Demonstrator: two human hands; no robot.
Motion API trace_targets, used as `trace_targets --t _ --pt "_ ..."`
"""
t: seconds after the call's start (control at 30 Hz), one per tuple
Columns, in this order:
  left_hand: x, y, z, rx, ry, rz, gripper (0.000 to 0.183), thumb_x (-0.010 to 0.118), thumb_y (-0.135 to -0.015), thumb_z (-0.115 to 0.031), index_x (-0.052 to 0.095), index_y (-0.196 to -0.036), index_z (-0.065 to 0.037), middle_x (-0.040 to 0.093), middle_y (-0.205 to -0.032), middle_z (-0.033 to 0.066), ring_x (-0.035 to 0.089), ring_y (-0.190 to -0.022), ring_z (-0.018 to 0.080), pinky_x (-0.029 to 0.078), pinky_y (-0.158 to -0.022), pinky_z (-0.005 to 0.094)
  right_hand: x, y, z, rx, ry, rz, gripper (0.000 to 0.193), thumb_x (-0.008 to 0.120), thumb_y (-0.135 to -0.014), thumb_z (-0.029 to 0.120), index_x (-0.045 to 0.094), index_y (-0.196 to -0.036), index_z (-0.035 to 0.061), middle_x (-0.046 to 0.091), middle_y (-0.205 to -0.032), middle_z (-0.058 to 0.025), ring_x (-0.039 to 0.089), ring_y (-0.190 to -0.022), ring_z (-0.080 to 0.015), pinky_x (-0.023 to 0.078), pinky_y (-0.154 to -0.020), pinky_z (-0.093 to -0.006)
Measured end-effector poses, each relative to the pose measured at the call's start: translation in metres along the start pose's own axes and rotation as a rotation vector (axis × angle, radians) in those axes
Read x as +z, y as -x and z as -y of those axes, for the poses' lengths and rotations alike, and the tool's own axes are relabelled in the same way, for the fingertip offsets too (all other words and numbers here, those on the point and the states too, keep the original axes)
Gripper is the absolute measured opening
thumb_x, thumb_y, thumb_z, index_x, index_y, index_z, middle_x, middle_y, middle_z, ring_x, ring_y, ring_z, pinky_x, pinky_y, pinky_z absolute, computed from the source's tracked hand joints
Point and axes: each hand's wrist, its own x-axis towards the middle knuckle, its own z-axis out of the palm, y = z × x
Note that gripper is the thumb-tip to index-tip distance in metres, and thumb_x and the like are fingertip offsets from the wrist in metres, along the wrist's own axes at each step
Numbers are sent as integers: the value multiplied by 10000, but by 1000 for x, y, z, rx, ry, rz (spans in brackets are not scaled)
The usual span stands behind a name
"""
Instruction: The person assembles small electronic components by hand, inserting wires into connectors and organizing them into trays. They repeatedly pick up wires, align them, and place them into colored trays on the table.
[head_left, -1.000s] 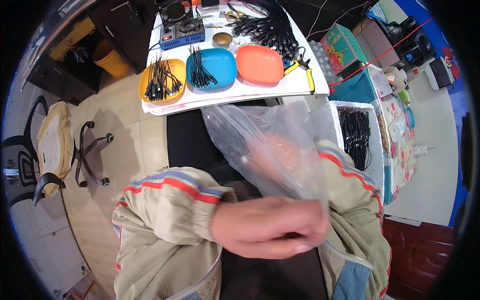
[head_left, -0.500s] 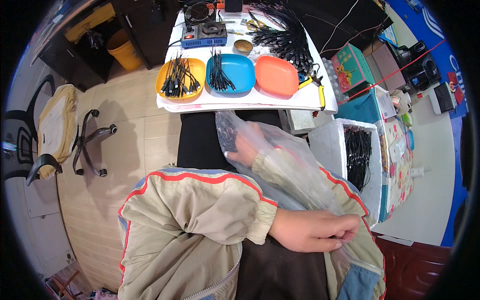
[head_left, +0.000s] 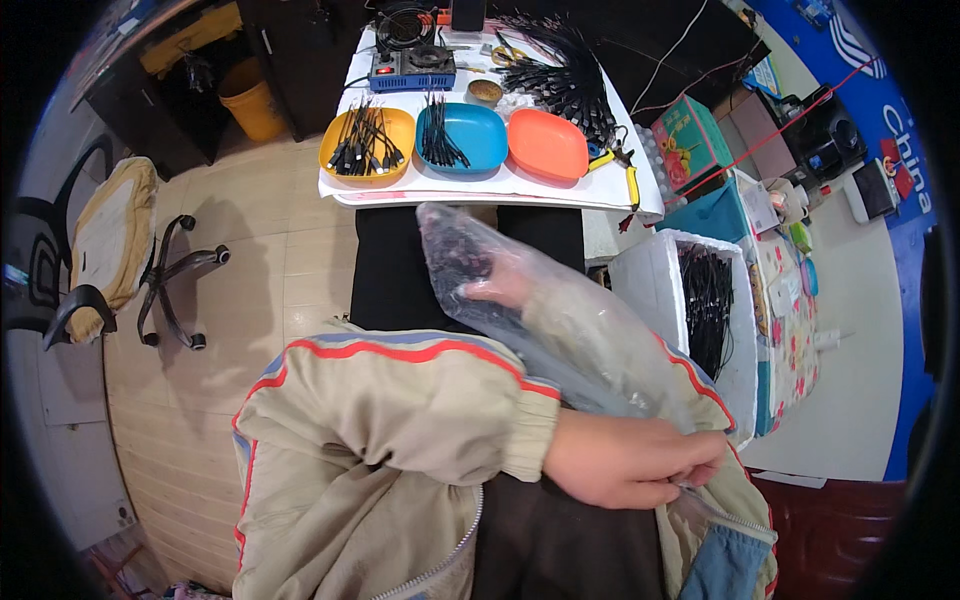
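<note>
A clear plastic bag (head_left: 610,345) lies slanting over my lap, its far end holding small black pieces (head_left: 462,250) I cannot make out singly. My left hand (head_left: 630,462) crosses to the right and pinches the bag's near edge, fingers closed. Inside the bag is my right hand (head_left: 508,280), sleeve and all, reaching to the black pieces. Its thumb is stretched apart; the other fingers are partly hidden by the plastic and the pieces.
On the white table stand a yellow tray (head_left: 330,165) and a blue tray (head_left: 485,130) with black cables, an orange tray (head_left: 548,145), pliers (head_left: 630,180), a blue soldering station (head_left: 410,75) and a cable bundle (head_left: 570,95). A white foam box (head_left: 645,300) of cables stands right.
My right hand has pushed deeper toward the bag's far end, among the black pieces. The bag's far end has risen and shifted slightly left. My left hand keeps its pinch.
</note>
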Motion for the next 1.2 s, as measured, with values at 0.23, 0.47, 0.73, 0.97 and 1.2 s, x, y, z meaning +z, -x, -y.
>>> trace_targets --t 0.23,0.47,0.73,0.97,1.2 --pt "-91 105 -9 -246 -1043 -1039 639 706 -819 -248 379 -1315 -12 472 -1242 188 450 -1167 338 340 -1017 399 -39 12 43 -228 -531 -21 788 809 -702 209 377 -1335 26 527 -1206 -112 512 -1127 -181 454 -920 -343" --pt "-128 170 39 -131 176 -1330 291 502 -987 -239 535 -1160 -8 617 -1068 73 596 -992 151 479 -884 306 -6 -9 12 -52 -131 163 892 767 -735 251 279 -1441 9 445 -1376 -167 426 -1281 -279 326 -1071 -403" --pt "-139 217 47 156 558 -1428 555 249 -1025 -430 425 -1327 1 529 -1289 151 496 -1202 282 373 -1051 441 -7 -27 -39 -65 -849 531 916 712 -778 239 174 -1486 18 240 -1519 -164 232 -1408 -241 210 -1141 -399" --pt "-136 212 51 274 810 -1392 538 207 -1027 -419 360 -1401 -64 469 -1349 161 452 -1244 320 347 -1072 490 1 -25 -29 -60 -262 457 1035 782 -694 286 156 -1480 38 321 -1453 -191 291 -1356 -299 230 -1122 -404" --pt "-137 226 65 274 693 -1410 514 230 -1025 -415 364 -1394 -82 479 -1340 154 461 -1233 320 357 -1061 499 42 -35 -22 -51 51 6 786 770 -698 290 422 -1357 41 520 -1263 -175 490 -1197 -254 389 -1003 -376"
